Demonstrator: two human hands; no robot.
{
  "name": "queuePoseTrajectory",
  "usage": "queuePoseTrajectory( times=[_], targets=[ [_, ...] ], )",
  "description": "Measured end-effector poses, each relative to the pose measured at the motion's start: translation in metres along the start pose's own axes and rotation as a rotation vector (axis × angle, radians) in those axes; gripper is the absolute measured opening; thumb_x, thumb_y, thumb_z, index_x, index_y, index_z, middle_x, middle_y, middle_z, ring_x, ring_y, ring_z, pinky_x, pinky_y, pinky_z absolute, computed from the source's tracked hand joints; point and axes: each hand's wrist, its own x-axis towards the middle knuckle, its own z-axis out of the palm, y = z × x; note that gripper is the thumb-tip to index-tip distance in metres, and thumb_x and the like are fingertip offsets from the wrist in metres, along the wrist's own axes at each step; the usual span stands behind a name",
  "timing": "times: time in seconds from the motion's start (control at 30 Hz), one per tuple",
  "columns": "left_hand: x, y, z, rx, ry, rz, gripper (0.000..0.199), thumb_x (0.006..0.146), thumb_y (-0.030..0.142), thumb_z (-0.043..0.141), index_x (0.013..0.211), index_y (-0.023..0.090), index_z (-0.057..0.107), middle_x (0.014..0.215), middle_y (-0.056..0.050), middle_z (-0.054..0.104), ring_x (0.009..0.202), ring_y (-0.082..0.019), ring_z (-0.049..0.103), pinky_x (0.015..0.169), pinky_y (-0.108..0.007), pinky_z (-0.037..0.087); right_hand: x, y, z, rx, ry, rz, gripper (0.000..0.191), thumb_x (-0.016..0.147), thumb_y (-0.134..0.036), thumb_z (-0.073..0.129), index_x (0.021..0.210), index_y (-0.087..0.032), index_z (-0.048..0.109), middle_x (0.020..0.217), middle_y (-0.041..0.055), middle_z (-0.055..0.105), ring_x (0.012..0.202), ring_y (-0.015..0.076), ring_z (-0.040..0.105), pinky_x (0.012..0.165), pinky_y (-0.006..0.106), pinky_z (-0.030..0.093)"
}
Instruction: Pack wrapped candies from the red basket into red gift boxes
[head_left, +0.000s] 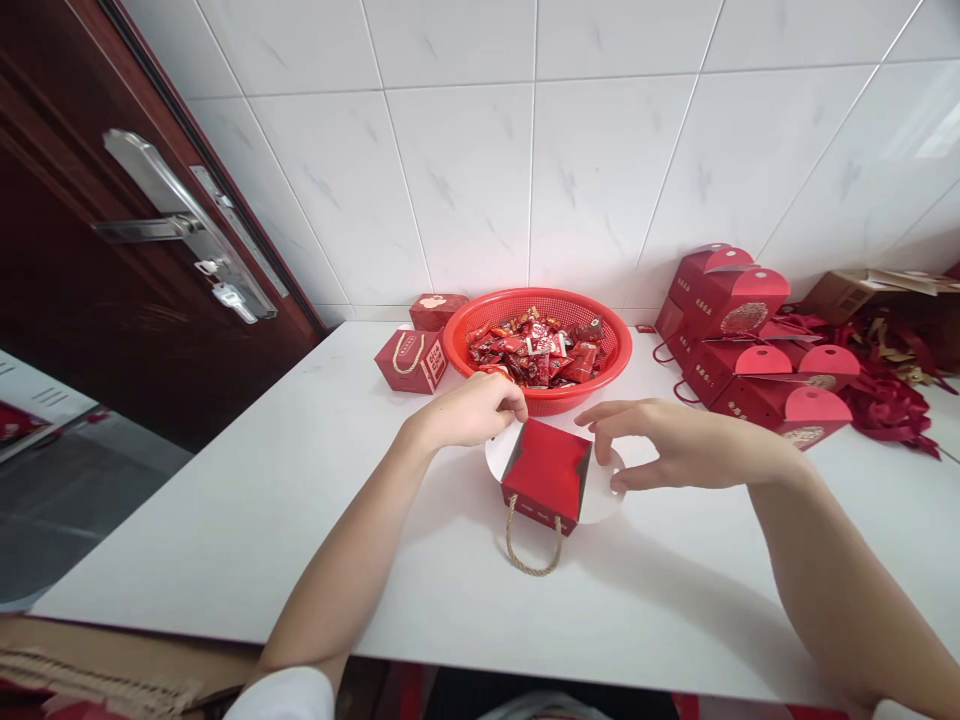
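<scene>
A small red gift box point(549, 455) stands on the white table with its top open and a twisted rope handle point(534, 572) hanging over its near side. Its inside looks red, and white rounded flaps point(600, 495) fold out left and right. My left hand point(476, 408) is at the box's far left corner, fingers curled together over the left flap; whatever they pinch is hidden. At the right flap, my right hand point(660, 440) has its fingers spread, thumb tip against the flap. Just beyond sits a red plastic basket point(615, 370) of wrapped candies point(536, 345).
A closed red box with a rope handle point(409, 362) and another red box point(439, 310) stand left of the basket. Stacked red boxes point(742, 330) and dark red ribbons point(900, 400) lie at right. A tiled wall point(465, 190) backs the table; a brown door point(67, 260) is left.
</scene>
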Motion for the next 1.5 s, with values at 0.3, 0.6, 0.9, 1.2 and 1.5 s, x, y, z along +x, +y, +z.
queuePoseTrajectory(
  times=[0.3,0.6,0.9,1.2,1.5],
  targets=[
    [-0.002,-0.006,-0.002,0.141,0.025,-0.119,0.021,0.076,0.015,0.056,0.085,0.021,0.074,0.096,-0.003,0.072,0.088,-0.021,0.066,0.065,-0.026,0.045,0.016,-0.006,0.020,-0.127,-0.028,0.149,0.012,0.081,-0.026,0.070,0.084,-0.021,0.060,0.109,0.0034,0.060,0.075,0.0158,0.060,0.055,0.026,0.040],
    [-0.004,0.003,0.003,0.148,-0.082,-0.163,0.015,0.085,0.026,0.053,0.073,0.020,0.059,0.066,-0.002,0.066,0.064,-0.018,0.062,0.051,-0.027,0.036,0.014,-0.012,0.023,-0.147,-0.041,-0.030,0.025,0.084,-0.011,0.063,0.100,-0.027,0.074,0.114,0.0040,0.059,0.084,0.0164,0.063,0.068,0.027,0.045],
    [-0.002,0.009,0.011,0.140,-0.049,-0.163,0.012,0.082,0.016,0.054,0.071,0.021,0.056,0.063,-0.001,0.065,0.064,-0.018,0.063,0.054,-0.028,0.036,0.011,-0.018,0.024,-0.173,-0.039,-0.055,0.032,0.083,-0.008,0.060,0.099,-0.031,0.076,0.130,0.0037,0.061,0.108,0.0237,0.065,0.084,0.032,0.050],
    [-0.004,0.003,0.006,0.124,-0.024,-0.096,0.003,0.079,0.021,0.056,0.076,0.021,0.057,0.077,-0.001,0.069,0.075,-0.019,0.064,0.058,-0.027,0.040,-0.002,-0.014,0.027,-0.288,0.091,0.020,0.045,0.085,-0.020,0.061,0.129,-0.028,0.064,0.145,0.0090,0.055,0.124,0.0332,0.059,0.096,0.042,0.051],
    [-0.013,0.018,0.011,0.111,-0.130,-0.026,0.031,0.090,0.042,0.047,0.098,0.025,0.071,0.089,-0.004,0.065,0.087,-0.022,0.061,0.065,-0.028,0.041,0.005,-0.003,0.011,-0.110,0.071,0.115,0.069,0.083,-0.037,0.065,0.148,-0.028,0.043,0.132,0.0087,0.062,0.103,0.0276,0.066,0.079,0.035,0.052]
  ],
)
